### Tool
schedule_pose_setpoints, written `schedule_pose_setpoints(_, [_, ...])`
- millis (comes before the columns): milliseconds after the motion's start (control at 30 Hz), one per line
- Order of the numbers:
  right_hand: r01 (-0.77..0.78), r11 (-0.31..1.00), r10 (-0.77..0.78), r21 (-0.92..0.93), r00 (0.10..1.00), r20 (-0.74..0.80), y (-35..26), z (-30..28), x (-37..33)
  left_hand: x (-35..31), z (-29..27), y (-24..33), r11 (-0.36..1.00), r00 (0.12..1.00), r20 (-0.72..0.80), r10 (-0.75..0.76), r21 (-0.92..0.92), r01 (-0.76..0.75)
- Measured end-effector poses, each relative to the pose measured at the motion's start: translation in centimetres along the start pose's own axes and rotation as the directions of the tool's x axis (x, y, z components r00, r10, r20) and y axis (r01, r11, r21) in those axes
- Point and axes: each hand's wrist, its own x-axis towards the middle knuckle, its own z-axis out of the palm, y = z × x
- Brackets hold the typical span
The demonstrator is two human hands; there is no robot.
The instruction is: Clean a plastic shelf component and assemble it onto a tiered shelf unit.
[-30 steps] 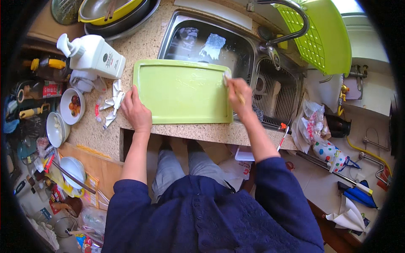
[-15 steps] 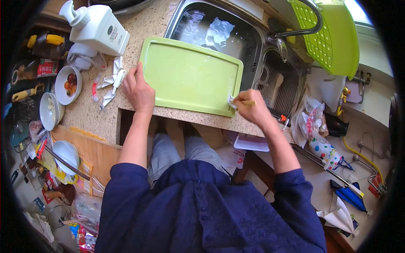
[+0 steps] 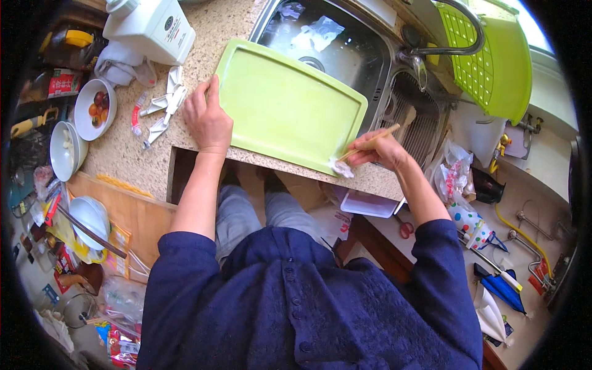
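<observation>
Right hand (image 3: 379, 151) round stick (image 3: 388, 131), white wad (image 3: 341, 168) (farther off before) at near corner of green tray (image 3: 290, 105)

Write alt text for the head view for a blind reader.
A person's left hand touches a green tray partly hiding a steel sink; the right hand holds a thin stick with a white wad at its tip, by the tray's near right corner.

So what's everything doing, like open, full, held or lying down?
Green tray: lying partly over the sink
Left hand: touching tray's left edge
Right hand: closed on wooden stick
White wad: bunched at tray's near-right corner
White bottle: standing upright
Fruit bowl: uncovered, round fruits inside
</observation>
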Motion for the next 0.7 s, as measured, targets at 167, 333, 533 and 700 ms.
schedule_pose_setpoints(167, [0.106,0.934,-0.089,0.341,0.994,-0.067,3.8,1.3,-0.4,0.1,-0.1,-0.1,0.999,1.0,0.002,-0.002,0.039,0.002])
schedule_pose_setpoints(333, [0.194,0.979,-0.191,-0.07,0.981,0.039,-0.2,1.9,-1.0,0.0,0.2,0.0,0.999,1.0,0.005,0.013,0.041,-0.013])
schedule_pose_setpoints(533, [0.205,0.974,-0.198,-0.099,0.977,0.076,1.3,0.2,-1.2,-0.1,0.3,0.2,1.0,1.0,-0.003,-0.002,0.029,0.002])
schedule_pose_setpoints(700, [0.372,0.921,-0.367,0.119,0.928,-0.063,2.8,5.5,0.4,-0.1,0.1,0.0,0.999,1.0,-0.014,-0.002,0.049,0.003])
